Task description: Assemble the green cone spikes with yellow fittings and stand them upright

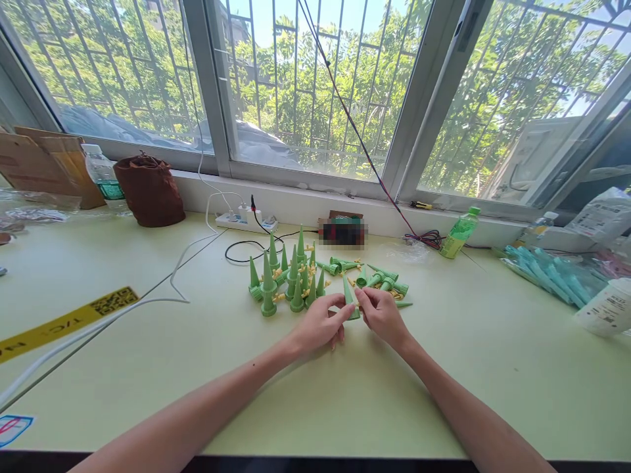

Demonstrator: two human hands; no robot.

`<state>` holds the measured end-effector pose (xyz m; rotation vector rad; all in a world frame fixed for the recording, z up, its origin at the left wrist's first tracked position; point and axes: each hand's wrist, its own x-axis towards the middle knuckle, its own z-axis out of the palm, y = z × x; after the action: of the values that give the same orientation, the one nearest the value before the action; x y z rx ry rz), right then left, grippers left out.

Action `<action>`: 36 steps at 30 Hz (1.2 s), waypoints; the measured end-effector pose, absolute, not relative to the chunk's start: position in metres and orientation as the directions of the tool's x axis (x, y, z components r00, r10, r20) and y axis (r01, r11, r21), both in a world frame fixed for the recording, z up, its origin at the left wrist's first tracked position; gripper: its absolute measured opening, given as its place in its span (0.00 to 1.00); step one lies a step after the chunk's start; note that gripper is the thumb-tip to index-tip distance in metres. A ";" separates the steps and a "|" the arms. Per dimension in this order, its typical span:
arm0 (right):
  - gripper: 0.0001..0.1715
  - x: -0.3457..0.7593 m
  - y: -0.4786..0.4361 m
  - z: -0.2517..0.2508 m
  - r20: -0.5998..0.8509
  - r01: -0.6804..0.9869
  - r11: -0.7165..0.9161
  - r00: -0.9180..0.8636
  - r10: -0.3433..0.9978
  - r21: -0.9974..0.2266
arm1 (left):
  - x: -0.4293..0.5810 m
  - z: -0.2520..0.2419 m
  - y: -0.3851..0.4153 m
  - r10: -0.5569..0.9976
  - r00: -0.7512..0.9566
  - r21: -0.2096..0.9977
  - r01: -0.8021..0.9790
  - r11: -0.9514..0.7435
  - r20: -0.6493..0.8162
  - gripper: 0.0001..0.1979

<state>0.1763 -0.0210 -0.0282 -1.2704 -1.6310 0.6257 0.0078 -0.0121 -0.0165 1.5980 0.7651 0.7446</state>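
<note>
Just beyond the left hand (pixel 320 325) and right hand (pixel 382 316), which both pinch a single green plastic cone (pixel 348 294), a cluster of upright green plastic cones (pixel 283 279) and a heap of fallen green cones (pixel 382 281) bar the way to the window. The pale green tabletop (pixel 483 355) is bare to the right, as far as teal plastic packets (pixel 547 272) and a white labelled container (pixel 608 305). Leftward it lies open up to a white cable (pixel 148 301) and a yellow tape strip (pixel 69 320). Behind the cones, a white power strip (pixel 246 220) and a black cord (pixel 251 249) crowd the sill.

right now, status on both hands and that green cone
Left hand and right hand both pinching one green cone, tip up. Standing cones behind left, loose cones lying behind right. White cable off left, apart from hands.
</note>
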 end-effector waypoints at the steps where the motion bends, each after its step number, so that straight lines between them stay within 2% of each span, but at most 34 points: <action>1: 0.28 0.176 -0.021 -0.028 0.360 0.446 0.329 -0.016 0.933 -0.832 | 0.007 -0.017 -0.013 0.815 0.570 0.978 0.091 -0.188 0.103 0.20; 7: 0.28 0.176 -0.022 -0.027 0.336 0.431 0.307 -0.011 0.942 -0.848 | 0.006 -0.020 -0.011 0.787 0.489 0.840 0.178 -0.513 0.376 0.12; 12: 0.28 0.174 -0.022 -0.027 0.341 0.393 0.310 0.011 0.940 -0.866 | 0.006 -0.022 -0.010 0.785 0.463 0.789 0.251 -0.561 0.412 0.11; 20: 0.28 0.173 -0.023 -0.024 0.397 0.363 0.326 0.139 0.907 -0.873 | 0.007 -0.013 -0.014 0.899 0.328 0.871 0.297 -0.390 0.291 0.20; 22: 0.28 0.174 -0.024 -0.025 0.408 0.371 0.336 0.133 0.903 -0.866 | 0.007 -0.011 -0.013 0.916 0.359 0.919 0.274 -0.285 0.177 0.26; 24: 0.27 0.174 -0.025 -0.026 0.410 0.382 0.348 0.092 0.907 -0.856 | 0.007 -0.010 -0.012 0.883 0.469 0.959 0.245 -0.142 0.011 0.33; 27: 0.27 0.175 -0.025 -0.028 0.408 0.396 0.364 0.029 0.913 -0.843 | 0.007 -0.011 -0.011 0.816 0.561 0.984 0.172 0.045 -0.136 0.38; 30: 0.26 0.176 -0.025 -0.029 0.401 0.386 0.367 0.008 0.916 -0.846 | 0.008 -0.010 -0.011 0.817 0.562 0.991 0.095 0.091 -0.129 0.35; 36: 0.26 0.178 -0.024 -0.028 0.398 0.371 0.366 0.011 0.917 -0.853 | 0.006 -0.011 -0.011 0.816 0.573 0.996 0.092 0.019 -0.069 0.30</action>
<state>0.1776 -0.0238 -0.0276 -1.1931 -1.5661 0.6449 0.0057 -0.0107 -0.0113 1.4635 0.8220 0.6739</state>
